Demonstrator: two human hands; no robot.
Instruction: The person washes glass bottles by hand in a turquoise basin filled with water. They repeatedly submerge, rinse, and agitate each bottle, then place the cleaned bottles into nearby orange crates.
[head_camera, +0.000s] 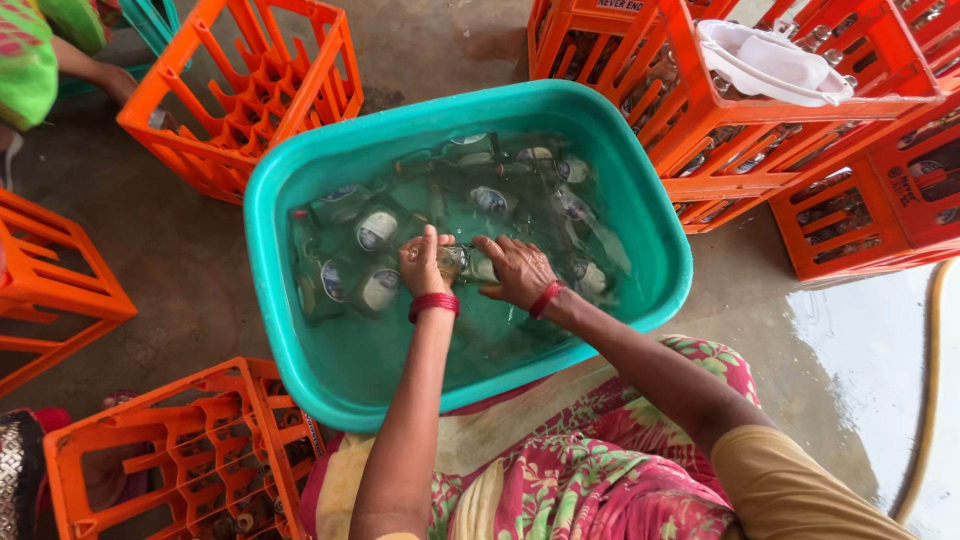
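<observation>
A large teal plastic tub (300, 180) filled with water sits in front of me, with several glass bottles (375, 230) lying submerged in it. My left hand (425, 262) and my right hand (515, 268) are both over the middle of the tub, closed around one glass bottle (457, 262) held between them at the water's surface. Red bangles circle both wrists.
Orange bottle crates surround the tub: an empty one (250, 90) at the back left, one (180, 450) at the front left, stacked ones with bottles (800, 140) at the right. A white bowl (770, 60) rests on a crate. Another person's arm (95, 70) shows top left. Wet floor and a hose (930, 380) lie right.
</observation>
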